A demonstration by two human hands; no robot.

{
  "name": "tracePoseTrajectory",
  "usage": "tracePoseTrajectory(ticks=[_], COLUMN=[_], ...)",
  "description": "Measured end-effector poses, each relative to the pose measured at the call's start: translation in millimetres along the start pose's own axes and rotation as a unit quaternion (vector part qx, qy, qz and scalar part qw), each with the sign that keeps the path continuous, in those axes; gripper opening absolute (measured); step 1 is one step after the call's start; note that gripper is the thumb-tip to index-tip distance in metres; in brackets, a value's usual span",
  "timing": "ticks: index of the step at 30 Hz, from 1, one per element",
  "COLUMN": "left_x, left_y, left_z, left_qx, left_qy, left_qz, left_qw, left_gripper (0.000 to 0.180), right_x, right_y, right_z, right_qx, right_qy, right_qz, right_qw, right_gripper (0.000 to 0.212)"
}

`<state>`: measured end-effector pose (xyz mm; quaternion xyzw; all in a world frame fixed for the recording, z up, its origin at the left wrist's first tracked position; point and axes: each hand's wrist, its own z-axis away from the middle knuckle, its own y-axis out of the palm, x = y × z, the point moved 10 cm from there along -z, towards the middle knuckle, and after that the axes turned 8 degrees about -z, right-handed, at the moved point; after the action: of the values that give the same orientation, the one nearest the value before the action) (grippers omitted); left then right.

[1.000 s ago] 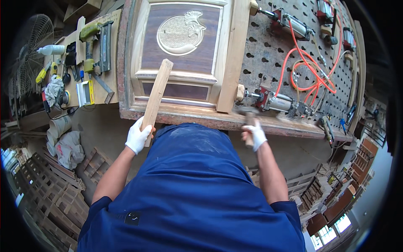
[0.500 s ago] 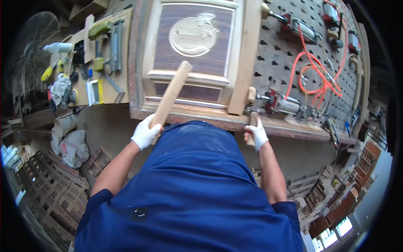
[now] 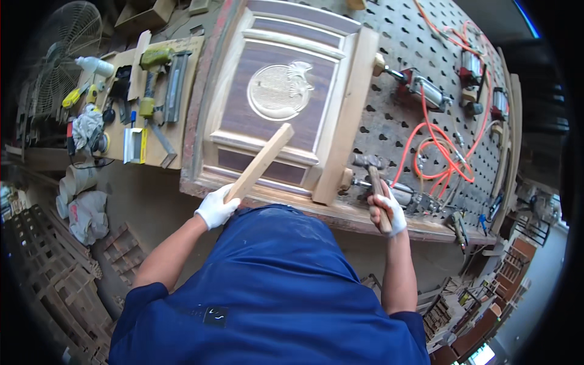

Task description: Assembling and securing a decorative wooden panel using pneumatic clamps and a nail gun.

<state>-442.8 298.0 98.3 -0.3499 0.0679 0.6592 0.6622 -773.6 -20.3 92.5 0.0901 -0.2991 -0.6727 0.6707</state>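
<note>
My left hand (image 3: 218, 207), in a white glove, is closed round the near end of a pale wooden strip (image 3: 263, 159). The strip slants up and right over the lower part of a carved wooden panel (image 3: 234, 100). My right hand (image 3: 388, 210), gloved with bare fingertips showing, grips the wooden handle of a hammer (image 3: 375, 182). Its metal head lies farther out, beside a clamp cylinder (image 3: 398, 193) at the bench's near edge. A light wooden rail (image 3: 347, 121) runs along the panel's right side.
Another clamp cylinder (image 3: 426, 91) and orange air hoses (image 3: 441, 158) lie on the perforated metal bench (image 3: 389, 52). A board (image 3: 188, 79) on the left bears a mallet (image 3: 152, 79), a spray bottle (image 3: 95, 66) and hand tools. Behind it stands a fan (image 3: 67, 48).
My right hand has risen slightly, bringing the hammer's head into plain view over the bench. The strip remains in my left hand. The whole view has shifted and turned a little.
</note>
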Motion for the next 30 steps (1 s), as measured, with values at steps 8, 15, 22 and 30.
tracePoseTrajectory(ticks=[8,15,22,30], left_x=[19.7,13.5,-19.0,-34.1], left_y=[2.4,10.4,-8.6,-33.3], left_z=[30.8,46.2,23.2,0.0], left_qx=[-0.076,-0.112,-0.105,-0.084], left_qy=[-0.059,-0.106,-0.088,-0.065], left_qz=[0.157,0.222,0.230,0.199], left_qw=[0.983,0.963,0.964,0.974], left_gripper=[0.048,0.046,0.045,0.043], right_x=[107.3,144.3,210.9,196.3], right_y=[17.5,32.6,-16.1,-6.8], right_z=[-122.9,-166.6,-212.1,-202.6], right_qx=[-0.029,0.008,-0.110,-0.042], right_qy=[-0.103,-0.099,-0.244,-0.160], right_qz=[0.016,0.092,0.095,0.020], right_qw=[0.994,0.991,0.959,0.986], right_gripper=[0.061,0.085,0.083,0.083])
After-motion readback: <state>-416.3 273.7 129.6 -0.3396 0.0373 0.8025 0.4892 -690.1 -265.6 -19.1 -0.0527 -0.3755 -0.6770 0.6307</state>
